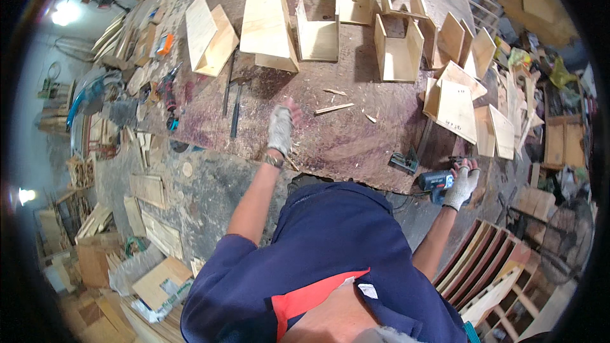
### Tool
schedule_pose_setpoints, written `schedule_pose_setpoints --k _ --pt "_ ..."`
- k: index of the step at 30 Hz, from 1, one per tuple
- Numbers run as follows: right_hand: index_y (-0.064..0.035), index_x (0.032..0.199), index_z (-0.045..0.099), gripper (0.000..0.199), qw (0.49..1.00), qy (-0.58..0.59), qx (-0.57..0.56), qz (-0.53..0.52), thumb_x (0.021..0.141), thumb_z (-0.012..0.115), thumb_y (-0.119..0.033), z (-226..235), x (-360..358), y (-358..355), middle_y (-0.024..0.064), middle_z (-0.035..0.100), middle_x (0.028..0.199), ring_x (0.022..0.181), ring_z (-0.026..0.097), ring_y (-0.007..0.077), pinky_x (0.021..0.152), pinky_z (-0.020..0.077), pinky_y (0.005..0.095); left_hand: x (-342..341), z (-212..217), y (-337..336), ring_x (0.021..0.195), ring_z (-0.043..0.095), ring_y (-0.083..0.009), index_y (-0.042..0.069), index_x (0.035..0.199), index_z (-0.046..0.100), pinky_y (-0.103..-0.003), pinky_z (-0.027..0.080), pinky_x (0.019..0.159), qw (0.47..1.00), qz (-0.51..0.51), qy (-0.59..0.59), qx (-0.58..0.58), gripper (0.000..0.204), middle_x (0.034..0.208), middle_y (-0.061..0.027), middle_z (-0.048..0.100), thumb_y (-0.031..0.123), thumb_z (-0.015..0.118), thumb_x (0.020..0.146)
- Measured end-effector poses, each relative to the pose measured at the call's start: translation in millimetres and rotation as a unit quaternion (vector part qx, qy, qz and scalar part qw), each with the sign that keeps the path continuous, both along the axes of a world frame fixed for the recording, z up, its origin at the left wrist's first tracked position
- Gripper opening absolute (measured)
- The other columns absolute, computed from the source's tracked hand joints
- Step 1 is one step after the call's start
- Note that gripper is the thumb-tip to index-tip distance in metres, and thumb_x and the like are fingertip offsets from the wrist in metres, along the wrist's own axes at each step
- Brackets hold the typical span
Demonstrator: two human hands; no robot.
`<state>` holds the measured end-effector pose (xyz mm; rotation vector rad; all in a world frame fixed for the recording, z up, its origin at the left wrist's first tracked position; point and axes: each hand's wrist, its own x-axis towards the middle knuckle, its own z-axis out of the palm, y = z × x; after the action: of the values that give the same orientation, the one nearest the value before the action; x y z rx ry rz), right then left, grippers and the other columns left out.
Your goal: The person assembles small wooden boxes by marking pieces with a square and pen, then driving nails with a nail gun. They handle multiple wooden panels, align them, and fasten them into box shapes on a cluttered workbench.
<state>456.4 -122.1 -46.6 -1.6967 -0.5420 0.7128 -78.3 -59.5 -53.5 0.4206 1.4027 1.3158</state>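
Note:
My left hand [281, 126], in a grey work glove, reaches over the worn workbench [356, 146] with fingers apart and nothing in it, close to thin wood slivers [333, 108]. My right hand [462, 186], also gloved, grips a blue power tool [435, 182] off the bench's near right corner. Several open plywood boxes stand further back on the bench, the nearest ones being a tall box [268, 24] and a U-shaped box [398, 51].
A red cordless drill [169, 92] and dark hand tools [235, 108] lie on the bench's left part. Plywood panels [457, 108] lean at the right edge. Offcuts and boards litter the floor at left; stacked frames [483, 267] stand at lower right.

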Motion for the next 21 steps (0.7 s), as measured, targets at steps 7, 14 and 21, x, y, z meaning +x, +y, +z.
schedule_pose_setpoints --k 7,14,21 --pt "0.0008 0.125 0.064 0.033 0.999 0.028 -0.026 0.032 0.102 0.068 -0.022 18.7 -135.4 -75.0 0.0088 0.071 0.109 0.08 0.07 0.0154 0.063 0.056 0.026 -96.0 -5.0 133.5 0.131 0.048 -0.0347 0.007 0.146 0.043 -0.05 0.042 0.112 0.98 0.098 -0.17 0.013 0.067 0.141 -0.0199 0.049 0.046 0.067 0.098" --pt "0.001 0.115 0.068 0.021 0.976 -0.053 -0.086 0.192 0.097 0.071 -0.011 51.9 -274.1 -102.9 0.0056 0.072 0.096 0.079 0.067 0.0109 0.071 0.0548 0.0259 -127.1 -46.1 212.2 0.106 0.065 -0.0282 0.012 0.128 0.062 -0.048 0.053 0.093 0.971 0.066 -0.205 0.1 0.041 0.119 -0.0072 0.068 0.03 0.075 0.094" --pt "-0.0006 0.113 0.07 0.025 0.901 -0.17 -0.178 0.357 0.091 0.075 -0.012 81.7 -306.3 -101.9 0.0119 0.076 0.095 0.08 0.074 0.0178 0.07 0.0589 0.0317 -75.8 -47.9 28.6 0.115 0.058 -0.022 0.013 0.13 0.054 -0.045 0.05 0.084 0.975 0.115 -0.152 0.114 0.049 0.125 -0.004 0.062 0.03 0.079 0.091"
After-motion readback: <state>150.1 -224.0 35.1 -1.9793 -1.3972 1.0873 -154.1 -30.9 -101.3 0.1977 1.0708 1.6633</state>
